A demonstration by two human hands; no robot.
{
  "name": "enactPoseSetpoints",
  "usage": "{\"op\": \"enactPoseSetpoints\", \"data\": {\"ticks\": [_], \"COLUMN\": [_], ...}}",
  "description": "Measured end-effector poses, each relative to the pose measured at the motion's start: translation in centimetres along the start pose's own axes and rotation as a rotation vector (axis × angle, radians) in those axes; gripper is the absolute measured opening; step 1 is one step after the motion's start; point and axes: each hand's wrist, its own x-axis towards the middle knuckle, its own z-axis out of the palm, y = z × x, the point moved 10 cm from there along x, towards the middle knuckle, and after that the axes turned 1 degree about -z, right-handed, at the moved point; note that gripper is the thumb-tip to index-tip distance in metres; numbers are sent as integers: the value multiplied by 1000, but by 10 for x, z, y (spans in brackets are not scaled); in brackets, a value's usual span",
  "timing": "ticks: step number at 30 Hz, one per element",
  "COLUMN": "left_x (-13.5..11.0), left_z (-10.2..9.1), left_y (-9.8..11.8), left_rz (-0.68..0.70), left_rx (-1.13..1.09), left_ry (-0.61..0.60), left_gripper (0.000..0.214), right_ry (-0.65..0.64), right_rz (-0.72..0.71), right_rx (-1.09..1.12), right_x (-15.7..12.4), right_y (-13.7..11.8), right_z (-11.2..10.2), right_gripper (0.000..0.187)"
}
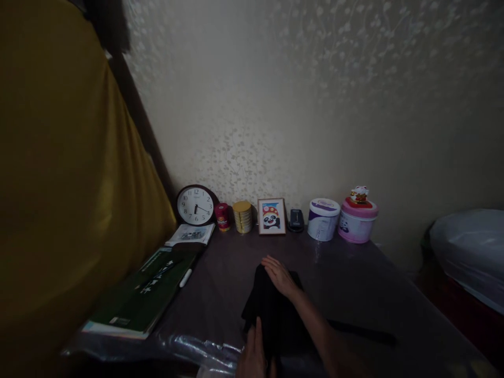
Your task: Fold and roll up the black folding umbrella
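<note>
A black fabric item point(268, 304) stands up in a soft peak near the table's front edge; in the dim light I cannot make out its kind. A long, dark strap point(362, 332) stretches from beside it to the right. My right hand point(279, 275) reaches across and rests on its upper part, fingers straight and together. Low at the front, my left hand point(252, 352) has its fingers against the near left side of the fabric. Its thumb seems to be on the other side, gripping the cloth, though the lower part of this hand is cut off.
On the left lie a green book point(153, 289), a white pen point(185, 277) and a booklet point(191, 234). Along the wall stand a clock point(196, 206), a red tin point(222, 217), a gold tin point(242, 217), a framed panda picture point(271, 216) and two round tubs point(323, 220).
</note>
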Motion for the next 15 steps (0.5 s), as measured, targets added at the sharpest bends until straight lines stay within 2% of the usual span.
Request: {"op": "enactPoseSetpoints", "data": {"ticks": [2,4,7,11,13,15], "left_x": [0,-2,-5,-9,-11,-13], "left_z": [1,1,-1,-9,-14,-17], "left_y": [-2,-5,-7,-3,1,5], "left_rz": [-14,-29,-17,87,151,183], "left_rx": [-11,-16,-18,-97,-135,-145], "left_ry": [5,15,46,123,162,175], "left_gripper": [74,73,68,60,56,54], "right_ry": [26,65,18,-125,-150,-134], "right_rz": [89,115,-8,-88,-105,-100], "right_rx": [-79,-137,-104,-25,43,143], "right_x": [9,9,-8,-55,-78,-94], "right_y": [10,4,-36,-90,-109,-116], "right_z": [-4,-8,1,22,24,16], "right_gripper": [32,31,30,32,32,30]}}
